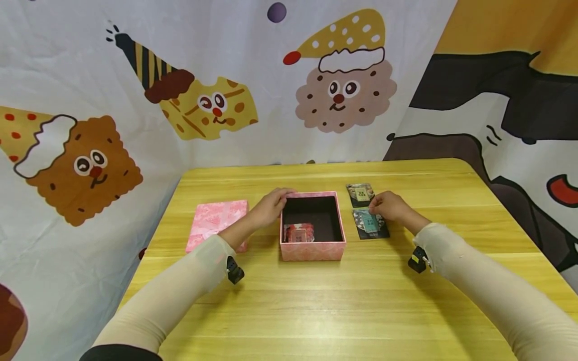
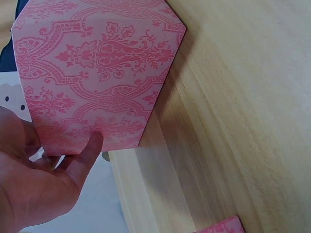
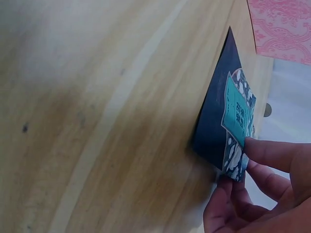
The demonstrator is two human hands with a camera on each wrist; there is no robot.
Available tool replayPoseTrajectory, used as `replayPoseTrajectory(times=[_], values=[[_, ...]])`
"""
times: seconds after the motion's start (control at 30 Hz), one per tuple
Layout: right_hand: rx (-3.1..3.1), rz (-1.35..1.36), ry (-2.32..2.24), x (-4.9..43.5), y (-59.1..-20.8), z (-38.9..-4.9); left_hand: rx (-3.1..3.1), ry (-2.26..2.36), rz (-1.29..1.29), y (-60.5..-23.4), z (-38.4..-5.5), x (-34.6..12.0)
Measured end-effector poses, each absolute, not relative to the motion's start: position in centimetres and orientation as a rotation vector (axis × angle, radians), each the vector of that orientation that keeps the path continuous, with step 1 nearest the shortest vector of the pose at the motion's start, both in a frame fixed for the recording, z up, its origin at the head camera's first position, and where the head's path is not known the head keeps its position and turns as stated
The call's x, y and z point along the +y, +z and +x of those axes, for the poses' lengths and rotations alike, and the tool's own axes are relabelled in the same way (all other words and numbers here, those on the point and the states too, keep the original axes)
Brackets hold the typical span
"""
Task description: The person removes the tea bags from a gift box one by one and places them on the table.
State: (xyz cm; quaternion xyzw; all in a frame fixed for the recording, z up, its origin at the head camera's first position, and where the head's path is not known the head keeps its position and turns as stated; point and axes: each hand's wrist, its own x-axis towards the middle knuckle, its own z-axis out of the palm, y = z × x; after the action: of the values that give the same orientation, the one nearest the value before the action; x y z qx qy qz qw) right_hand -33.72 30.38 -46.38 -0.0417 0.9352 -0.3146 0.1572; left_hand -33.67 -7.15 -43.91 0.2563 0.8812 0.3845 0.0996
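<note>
An open pink patterned cardboard box point(image 1: 312, 251) stands mid-frame; just right of it, the flat teal-and-black packet point(image 1: 374, 228) is lower left of the right hand point(image 1: 389, 205), which pinches its edge. The left hand point(image 1: 270, 204) grips the box's upper left corner.

Three little labels are showing what looks like writing, but no words are coming out clear enough to read. A blue-green label point(image 3: 238, 111) is sitting on the front of a dark packet point(image 3: 215, 115); big black letters, looking like Chinese ones, are running across it, with tinier marks beside them, all tilting and blurring. A yellow label point(image 1: 363, 193) is sitting on another packet point(image 1: 359, 204), and its dark letters are looking too small. A pinkish label point(image 1: 299, 235) is sitting on a red packet point(image 1: 309, 228) inside the pink box point(image 1: 312, 252), and its marks are looking too tiny as well.
</note>
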Motion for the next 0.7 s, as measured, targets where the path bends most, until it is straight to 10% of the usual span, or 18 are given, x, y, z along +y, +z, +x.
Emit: replayPoseTrajectory(times=[0.7], values=[[2.665, 0.0, -0.989, 30.76, -45.79, -33.5, 2.602, 1.142, 0.762, -43.98, -33.67, -7.26]])
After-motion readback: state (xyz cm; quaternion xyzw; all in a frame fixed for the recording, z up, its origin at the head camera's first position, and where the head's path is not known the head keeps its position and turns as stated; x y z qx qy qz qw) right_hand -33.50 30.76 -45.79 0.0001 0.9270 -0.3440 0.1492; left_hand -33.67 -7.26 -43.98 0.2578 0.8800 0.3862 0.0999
